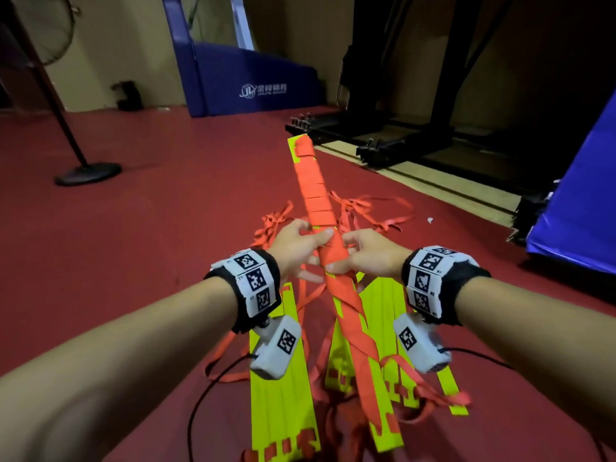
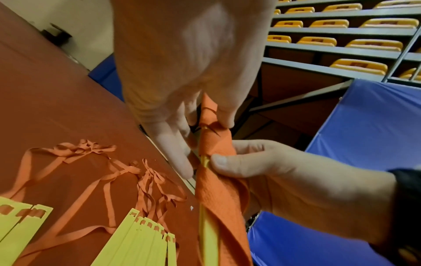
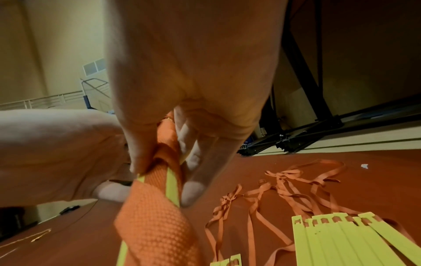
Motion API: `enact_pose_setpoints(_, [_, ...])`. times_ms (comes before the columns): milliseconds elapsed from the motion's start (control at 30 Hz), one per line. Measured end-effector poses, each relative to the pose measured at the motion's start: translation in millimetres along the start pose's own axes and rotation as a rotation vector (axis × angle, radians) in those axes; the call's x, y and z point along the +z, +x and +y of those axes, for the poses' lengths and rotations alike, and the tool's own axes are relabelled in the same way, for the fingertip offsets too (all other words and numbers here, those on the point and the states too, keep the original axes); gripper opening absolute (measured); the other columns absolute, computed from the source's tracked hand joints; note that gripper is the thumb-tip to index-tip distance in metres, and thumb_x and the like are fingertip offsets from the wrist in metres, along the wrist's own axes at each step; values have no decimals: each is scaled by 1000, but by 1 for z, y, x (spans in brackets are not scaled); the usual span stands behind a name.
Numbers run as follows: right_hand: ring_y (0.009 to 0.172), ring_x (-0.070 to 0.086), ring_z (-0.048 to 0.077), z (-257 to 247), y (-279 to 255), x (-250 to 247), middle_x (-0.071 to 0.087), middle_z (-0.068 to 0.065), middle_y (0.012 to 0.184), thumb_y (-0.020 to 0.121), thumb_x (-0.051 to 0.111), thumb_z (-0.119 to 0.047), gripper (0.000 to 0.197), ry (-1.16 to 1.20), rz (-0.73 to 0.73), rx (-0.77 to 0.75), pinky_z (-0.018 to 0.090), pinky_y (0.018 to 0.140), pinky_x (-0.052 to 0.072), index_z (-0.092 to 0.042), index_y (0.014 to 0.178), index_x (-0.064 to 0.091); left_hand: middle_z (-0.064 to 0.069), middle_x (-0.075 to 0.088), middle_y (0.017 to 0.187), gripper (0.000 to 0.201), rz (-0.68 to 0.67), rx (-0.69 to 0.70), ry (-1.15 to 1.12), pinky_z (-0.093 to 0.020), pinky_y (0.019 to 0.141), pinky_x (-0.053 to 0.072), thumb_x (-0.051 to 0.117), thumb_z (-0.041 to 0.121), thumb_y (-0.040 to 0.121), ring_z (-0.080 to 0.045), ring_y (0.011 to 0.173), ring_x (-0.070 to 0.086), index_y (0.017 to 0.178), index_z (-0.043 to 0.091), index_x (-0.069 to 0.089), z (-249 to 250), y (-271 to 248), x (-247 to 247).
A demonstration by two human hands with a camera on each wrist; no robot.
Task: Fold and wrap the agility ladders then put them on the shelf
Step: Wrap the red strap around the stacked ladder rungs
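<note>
A dark red sports floor [image 1: 166, 201] fills most of the head view, with a blue padded base [image 1: 253, 81] against the far wall, a second blue mat [image 1: 580, 208] at the right edge, and black metal framing [image 1: 416, 135] behind. A fan stand [image 1: 87, 173] sits on the floor at the left. The left wrist view shows rows of yellow stadium seats [image 2: 341, 41] above the mat.

On the floor lie flat stacks of yellow-green ladder rungs [image 1: 283, 405], with loose orange straps [image 1: 370, 208] tangled around and beyond them.

Held above these, a bundle of rungs wrapped in orange strap [image 1: 315, 191] runs away from the person, its far end pointing toward the black framing. The far part is wound tightly in neat turns; the near part carries looser diagonal turns with yellow-green showing between them.

Both hands grip this wrapped bundle near its middle. The left hand [image 1: 296, 243] curls round it from the left, thumb lying across the top of the strap. The right hand [image 1: 370, 253] holds it from the right, thumb pressed on the strap just nearer the person than the left thumb, fingers curled beneath. In the blurred right wrist view the right fingers [image 3: 193, 190] seem to pinch the strap against a rung edge.

A small white scrap [image 1: 430, 220] lies on the floor, right of the straps.
</note>
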State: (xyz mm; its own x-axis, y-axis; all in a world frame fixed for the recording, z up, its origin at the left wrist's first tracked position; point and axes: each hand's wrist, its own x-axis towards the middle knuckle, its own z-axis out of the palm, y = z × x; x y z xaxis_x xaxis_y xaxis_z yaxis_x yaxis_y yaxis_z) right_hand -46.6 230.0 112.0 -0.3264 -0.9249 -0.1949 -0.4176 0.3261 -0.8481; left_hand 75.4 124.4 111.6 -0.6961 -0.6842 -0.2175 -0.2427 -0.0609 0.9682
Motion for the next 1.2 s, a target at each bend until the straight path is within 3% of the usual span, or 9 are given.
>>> enact_pose_setpoints(200, [65,60,29,0,12,16,58,9,68,83,80,-8,20,-151,80,2,55,62,60,4,94,68,-16,68,111,66,106,-57,153,-44,47,60,77,56,85,-30,73,66,128,13,52,-15,0,7])
enact_pose_setpoints(333, [61,62,24,-1,21,19,55,4,67,82,81,-6,20,-153,118,-18,43,54,61,-9,80,61,-21,64,127,106,38,-129,109,-59,56,61,69,81,69,-45,89,73,149,20,34,-17,1,10])
enact_pose_setpoints(433, [59,63,23,0,28,24,53,6,69,80,85,-11,28,-159,107,-12,41,54,61,-7,84,58,-22,65,123,121,52,-152,56,-61,56,60,62,92,52,-47,86,74,144,17,41,-18,7,5])
enact_pose_setpoints(567, [69,71,30,4,32,28,66,20,89,79,85,-13,36,-167,101,-42,40,53,61,-1,105,65,-17,63,132,114,57,-166,1,-68,57,58,76,80,57,-49,88,73,146,18,41,-23,13,0])
enact_pose_setpoints(667, [72,66,27,6,31,27,60,25,91,79,84,-8,38,-133,43,-39,37,52,61,4,107,61,-10,61,140,118,56,-194,-7,-67,57,58,82,72,61,-49,96,72,156,25,30,-24,13,-3])
enact_pose_setpoints(767, [65,56,16,4,30,22,41,7,79,78,83,2,34,-138,-46,-37,37,57,63,-6,85,50,-9,73,113,79,100,-173,9,-58,51,60,74,53,88,-32,70,76,149,16,40,-22,12,-9])
enact_pose_setpoints(900, [58,49,12,5,27,19,40,-1,74,79,83,1,42,-149,-68,-46,30,57,59,-16,66,46,-5,68,82,39,95,-151,42,-62,59,61,71,43,93,-18,41,63,117,15,58,-26,10,-12])
enact_pose_setpoints(1067, [64,57,10,6,24,13,60,-4,69,84,82,-12,11,-136,-51,-125,22,55,51,-14,88,72,1,68,68,26,101,-81,-18,-48,58,64,74,33,91,-14,43,63,109,16,67,-23,6,-18])
enact_pose_setpoints(1200, [64,54,13,4,23,11,63,-5,67,87,80,-17,8,-123,-24,-153,20,58,49,-17,82,73,-3,73,86,42,55,-22,-29,-42,58,63,73,35,92,-21,66,72,126,11,65,-22,6,-22])
